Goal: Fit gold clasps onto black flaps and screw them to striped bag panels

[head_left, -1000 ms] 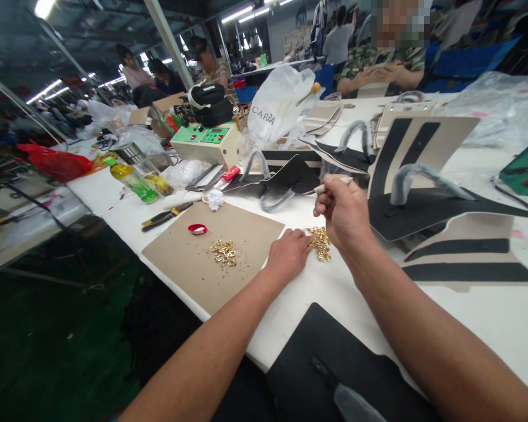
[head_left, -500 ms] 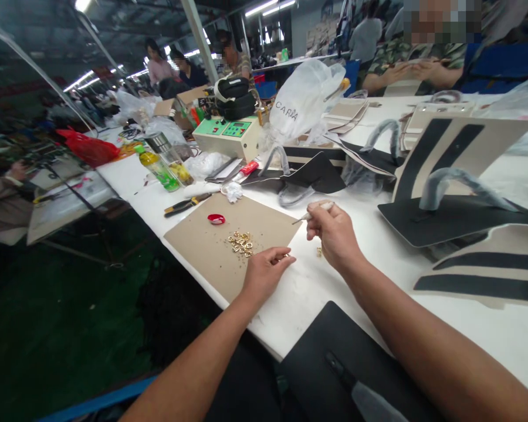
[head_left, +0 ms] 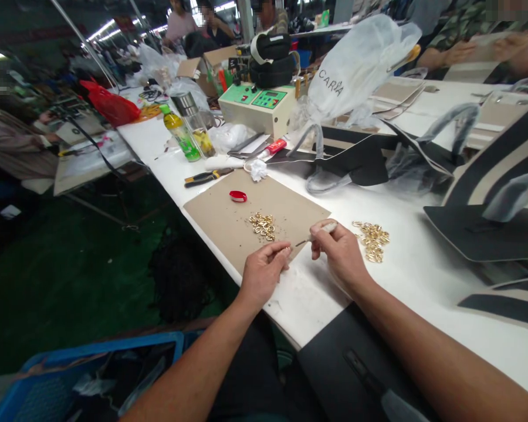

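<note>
Left: small gold metal rings [head_left: 263, 226] heaped on flat brown board [head_left: 217, 214]. Left hand [head_left: 261, 274]: grip narrow, pinching tiny piece [head_left: 287, 249], kind unclear. Right hand [head_left: 339, 251]: grip around pale-handled, thin-tipped tool [head_left: 307, 240], tip towards left hand. Right: second gold metal heap [head_left: 373, 239] on white bench [head_left: 416, 281].

On the flat brown cardboard sheet [head_left: 215, 214] lie an oval red dish [head_left: 237, 197] and, before it, a heap of small gold metal fittings [head_left: 264, 225]; black-and-yellow pliers [head_left: 207, 177] lie left (just beside the sheet), a second gold metal heap [head_left: 372, 234] right.
</note>
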Motion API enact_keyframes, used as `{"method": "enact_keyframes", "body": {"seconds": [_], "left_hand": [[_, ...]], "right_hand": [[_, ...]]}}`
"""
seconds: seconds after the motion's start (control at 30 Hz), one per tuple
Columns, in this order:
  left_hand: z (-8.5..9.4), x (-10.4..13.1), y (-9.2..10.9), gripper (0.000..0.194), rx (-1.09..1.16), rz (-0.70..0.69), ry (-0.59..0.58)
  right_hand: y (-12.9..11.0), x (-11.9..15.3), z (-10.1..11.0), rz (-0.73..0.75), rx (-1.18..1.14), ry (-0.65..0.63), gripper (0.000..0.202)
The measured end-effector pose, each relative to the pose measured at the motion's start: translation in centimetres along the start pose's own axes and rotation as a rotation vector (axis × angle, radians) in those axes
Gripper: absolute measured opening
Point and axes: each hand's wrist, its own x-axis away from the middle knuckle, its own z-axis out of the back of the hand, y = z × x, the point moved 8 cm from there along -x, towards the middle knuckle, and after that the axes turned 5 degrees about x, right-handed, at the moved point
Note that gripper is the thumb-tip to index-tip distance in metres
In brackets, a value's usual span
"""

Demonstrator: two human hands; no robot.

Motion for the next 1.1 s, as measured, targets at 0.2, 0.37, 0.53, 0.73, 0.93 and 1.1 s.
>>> {"method": "enact_keyframes", "body": {"seconds": [0.2,0.37,0.53,0.73,0.93,1.1], "left_hand": [[0.0,0.1,-0.3,0.035,0.130,0.064,-0.041],[-0.7,0.3,-0.8,0.038,0.300,0.124,-0.052],[-1.4,0.4,-0.7,0.038,0.417,0.138,-0.076],[-1.5,0.5,-1.0,0.041,0.514,0.168,-0.088],[-1.5,0.5,-0.9,0.042,0.510,0.173,-0.079],[-1.5,0.5,-0.9,0.043,0.495,0.170,-0.076]], "right_hand": [[0.5,-0.1,-0.1,-0.008,-0.026,0.012,0.022],[1.0,-0.3,0.1,0.001,-0.058,0.031,0.022],[-0.2,0.0,0.1,0.032,-0.021,0.020,0.022],[-1.5,0.7,-0.4,0.073,0.067,-0.008,0.022],[-1.6,0.9,-0.7,0.080,0.097,-0.018,0.021],[-1.7,0.9,-0.6,0.084,0.099,-0.011,0.021]]}}
